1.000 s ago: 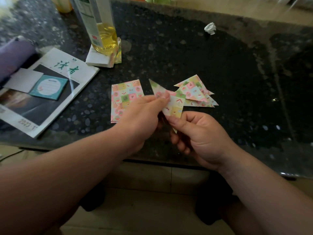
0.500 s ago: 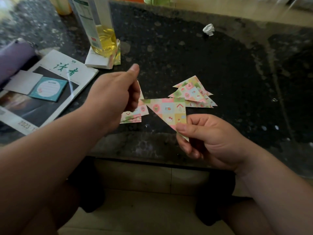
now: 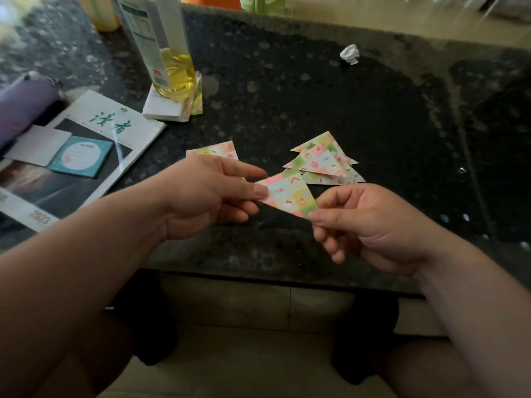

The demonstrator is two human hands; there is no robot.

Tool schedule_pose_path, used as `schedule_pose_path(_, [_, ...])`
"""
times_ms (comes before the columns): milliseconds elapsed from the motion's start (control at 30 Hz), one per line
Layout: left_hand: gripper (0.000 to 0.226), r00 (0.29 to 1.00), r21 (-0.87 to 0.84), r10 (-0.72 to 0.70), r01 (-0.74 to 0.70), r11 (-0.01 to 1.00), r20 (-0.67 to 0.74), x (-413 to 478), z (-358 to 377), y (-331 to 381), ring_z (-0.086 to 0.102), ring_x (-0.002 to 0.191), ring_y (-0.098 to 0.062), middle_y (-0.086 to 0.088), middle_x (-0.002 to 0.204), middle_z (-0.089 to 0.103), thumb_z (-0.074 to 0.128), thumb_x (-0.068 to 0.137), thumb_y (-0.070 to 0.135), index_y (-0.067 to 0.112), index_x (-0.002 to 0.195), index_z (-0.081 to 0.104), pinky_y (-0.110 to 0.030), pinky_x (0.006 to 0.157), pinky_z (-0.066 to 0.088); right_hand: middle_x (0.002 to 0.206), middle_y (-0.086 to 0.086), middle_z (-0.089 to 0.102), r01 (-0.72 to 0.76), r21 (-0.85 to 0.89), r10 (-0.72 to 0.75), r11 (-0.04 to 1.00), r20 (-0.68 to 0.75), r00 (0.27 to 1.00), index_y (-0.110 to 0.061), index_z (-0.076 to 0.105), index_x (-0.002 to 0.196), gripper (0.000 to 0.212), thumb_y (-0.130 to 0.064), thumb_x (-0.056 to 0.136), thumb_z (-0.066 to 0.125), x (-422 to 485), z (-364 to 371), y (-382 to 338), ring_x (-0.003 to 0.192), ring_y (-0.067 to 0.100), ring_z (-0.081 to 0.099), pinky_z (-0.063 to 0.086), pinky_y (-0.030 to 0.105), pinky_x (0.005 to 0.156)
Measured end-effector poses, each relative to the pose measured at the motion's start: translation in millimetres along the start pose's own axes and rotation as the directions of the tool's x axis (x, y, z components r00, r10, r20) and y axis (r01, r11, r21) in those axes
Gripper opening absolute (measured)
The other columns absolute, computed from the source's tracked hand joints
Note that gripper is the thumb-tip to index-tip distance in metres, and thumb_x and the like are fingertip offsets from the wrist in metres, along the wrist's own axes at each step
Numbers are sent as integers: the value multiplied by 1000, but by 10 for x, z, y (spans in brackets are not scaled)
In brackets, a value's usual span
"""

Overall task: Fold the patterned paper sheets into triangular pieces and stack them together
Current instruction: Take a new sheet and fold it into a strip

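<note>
While aloft, triangle [image 3: 290, 193] crosswise (apex away)

left hand [image 3: 207, 196]: bare | right hand [image 3: 373, 225]: bare | forearms [image 3: 86, 254]: bare | knees [image 3: 80, 357]: bare | feet: dark footwear [image 3: 152, 326], kind unclear

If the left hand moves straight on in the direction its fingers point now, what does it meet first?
Probably the right hand, which pinches the other corner of the same paper triangle that the left hand holds. The pile of folded triangles lies just beyond on the table; depth is unclear.
</note>
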State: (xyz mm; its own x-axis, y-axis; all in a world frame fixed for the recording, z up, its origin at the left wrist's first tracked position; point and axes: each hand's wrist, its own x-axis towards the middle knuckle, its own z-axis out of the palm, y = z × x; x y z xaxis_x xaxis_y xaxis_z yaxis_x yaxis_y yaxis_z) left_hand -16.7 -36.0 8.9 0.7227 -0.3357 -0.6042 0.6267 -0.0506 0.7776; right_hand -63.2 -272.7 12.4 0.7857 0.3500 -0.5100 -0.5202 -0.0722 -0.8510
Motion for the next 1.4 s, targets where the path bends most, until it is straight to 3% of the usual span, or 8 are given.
schedule_pose_path(167, [53,993,26,60,-57,998,-105,20,93,-2,59,48,-11,-9,69,70,80,65,18,9,116,67,-20,42,48,69,11,68,-103,22,105,994,-169,980,-2,71,88,8,-9,85,74,52,-99,-6,53,14,60,50,23,44])
schedule_pose_path(467, [58,983,37,159,-156,987,-93,24,162,-40,55,44,-11,-7,62,65,77,70,19,20,126,66,-21,39,43,56,6,47,-126,-7,125,992,-108,986,-5,63,73,26,-17,96,65,8,-201,-15,39,9,36,26,17,33])
schedule_pose_path(567, [62,996,55,85,-87,995,36,-4,107,-25,64,55,-18,-13,71,68,80,75,20,20,134,61,-26,48,53,54,7,46,-88,-55,84,995,-79,993,-3,61,74,24,-22,87,68,-46,-228,-67,36,9,35,25,17,31])
schedule_pose_path(700, [56,941,238,-110,32,971,319,-43,31,-18,72,96,-26,-17,111,74,83,77,31,11,127,68,-35,79,60,49,6,49,-57,-238,69,970,40,997,-9,65,69,24,-31,78,69,-124,-170,-117,35,10,36,26,15,32])
schedule_pose_path(767, [44,919,269,-158,59,961,362,-47,102,-58,73,90,-25,-20,107,74,82,77,24,4,115,73,-33,77,60,50,4,51,-33,-313,74,949,120,990,-14,68,67,22,-32,79,70,-139,-101,-129,36,9,40,30,15,35])
schedule_pose_path(933, [12,939,240,-175,104,965,298,-54,226,-105,68,60,-18,-16,81,74,82,65,15,9,75,79,-25,56,56,56,6,61,8,-344,32,939,111,993,-13,70,71,20,-32,76,74,-114,-41,-116,40,10,48,36,18,35])
schedule_pose_path(1100, [21,970,188,-105,64,980,218,-62,279,-128,67,60,-17,-14,73,72,82,61,11,-1,78,76,-26,56,55,69,12,72,27,-350,2,936,82,997,-3,72,86,4,-6,87,75,-85,-16,-71,50,16,59,48,25,40])
schedule_pose_path(1400, [56,996,131,13,-25,991,88,-81,359,-126,72,60,-24,-25,80,73,82,51,0,4,100,54,-27,50,57,63,14,70,-16,-366,6,931,-29,1000,0,70,79,9,-1,88,71,-8,82,-55,44,15,58,45,24,38])
